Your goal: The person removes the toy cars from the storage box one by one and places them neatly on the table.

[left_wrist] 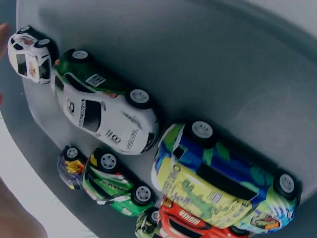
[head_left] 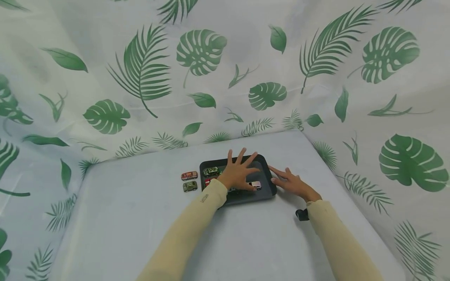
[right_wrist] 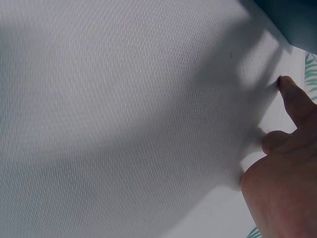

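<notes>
Two cars beside tray, left fingers above

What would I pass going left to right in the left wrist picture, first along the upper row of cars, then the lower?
Upper row: small white toy car, larger white-and-green toy car, blue-and-yellow toy car. Lower row: small purple-and-yellow toy car, green toy car, partly visible camouflage toy car, red toy car.
</notes>
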Demonstrator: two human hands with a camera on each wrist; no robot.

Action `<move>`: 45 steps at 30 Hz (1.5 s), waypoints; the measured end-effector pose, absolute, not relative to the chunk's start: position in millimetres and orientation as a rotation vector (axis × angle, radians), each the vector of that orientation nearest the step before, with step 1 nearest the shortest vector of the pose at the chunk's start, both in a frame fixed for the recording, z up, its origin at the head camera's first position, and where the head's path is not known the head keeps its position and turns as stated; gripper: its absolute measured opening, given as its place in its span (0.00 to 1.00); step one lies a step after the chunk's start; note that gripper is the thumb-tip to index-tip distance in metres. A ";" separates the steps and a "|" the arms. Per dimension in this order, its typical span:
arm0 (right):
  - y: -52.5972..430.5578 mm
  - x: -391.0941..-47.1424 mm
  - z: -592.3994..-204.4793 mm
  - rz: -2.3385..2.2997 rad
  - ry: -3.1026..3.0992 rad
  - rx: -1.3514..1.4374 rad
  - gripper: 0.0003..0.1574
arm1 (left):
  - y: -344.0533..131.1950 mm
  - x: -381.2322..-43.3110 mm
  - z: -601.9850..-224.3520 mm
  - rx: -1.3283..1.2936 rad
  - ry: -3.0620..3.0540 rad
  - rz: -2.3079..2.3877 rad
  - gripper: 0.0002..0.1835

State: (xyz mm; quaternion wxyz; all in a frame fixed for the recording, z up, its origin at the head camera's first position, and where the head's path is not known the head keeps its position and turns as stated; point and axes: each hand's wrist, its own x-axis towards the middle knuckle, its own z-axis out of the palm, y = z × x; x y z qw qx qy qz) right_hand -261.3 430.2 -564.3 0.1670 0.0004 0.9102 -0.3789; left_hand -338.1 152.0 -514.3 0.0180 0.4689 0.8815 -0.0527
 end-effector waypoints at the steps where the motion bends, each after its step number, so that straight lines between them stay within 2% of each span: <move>1: 428.4 -260.1 -560.7 -1.079 2.592 -0.002 0.45 | 151.8 -337.9 -515.4 1.457 2.742 -0.180 0.46; 11: 419.5 -250.3 -541.9 -1.133 2.582 -0.024 0.43 | 156.0 -335.1 -524.9 1.402 2.712 -0.216 0.41; 19: 430.4 -258.9 -558.8 -1.125 2.591 -0.001 0.47 | 161.2 -334.4 -526.4 1.395 2.710 -0.243 0.38; 30: 433.4 -260.1 -566.0 -1.170 2.568 -0.032 0.48 | 170.0 -333.0 -536.5 1.395 2.716 -0.186 0.34; 38: 427.7 -257.8 -561.4 -1.131 2.565 0.024 0.46 | 162.9 -333.2 -528.2 1.407 2.716 -0.059 0.28; 45: 422.0 -252.9 -546.8 -1.116 2.600 -0.032 0.43 | 154.3 -339.1 -514.6 1.411 2.734 0.098 0.22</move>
